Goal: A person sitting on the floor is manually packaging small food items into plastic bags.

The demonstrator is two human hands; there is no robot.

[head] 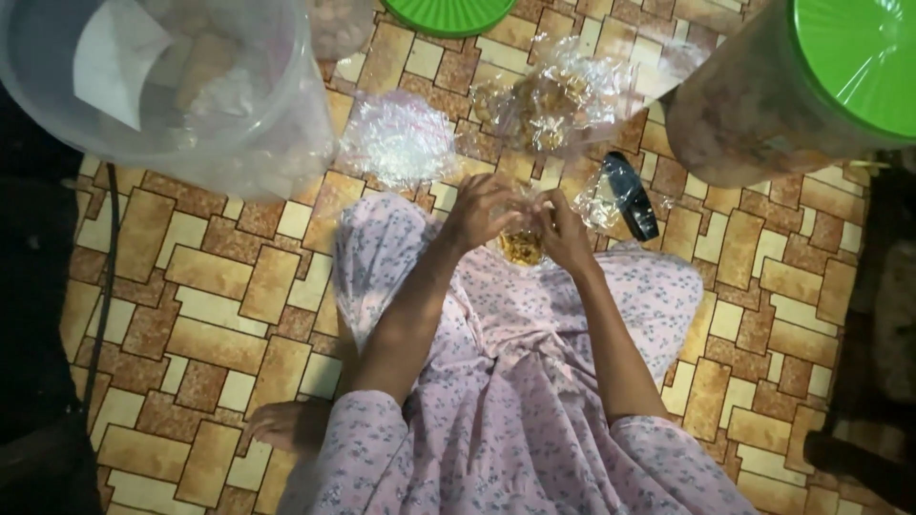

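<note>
Both hands, left hand (pixel 482 212) and right hand (pixel 563 232), grip a crinkly clear snack bag (pixel 522 246).

small bag (pixel 521 246) between both hands | large bag (pixel 549 105) beyond | tub (pixel 172 86) far left

Two green lids (pixel 448 13), perhaps three bags (pixel 399 138).

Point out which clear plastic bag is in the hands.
The small bag of golden snack, pinched between the left hand and right hand over the lap; the bigger filled bag lies on the floor beyond.
</note>
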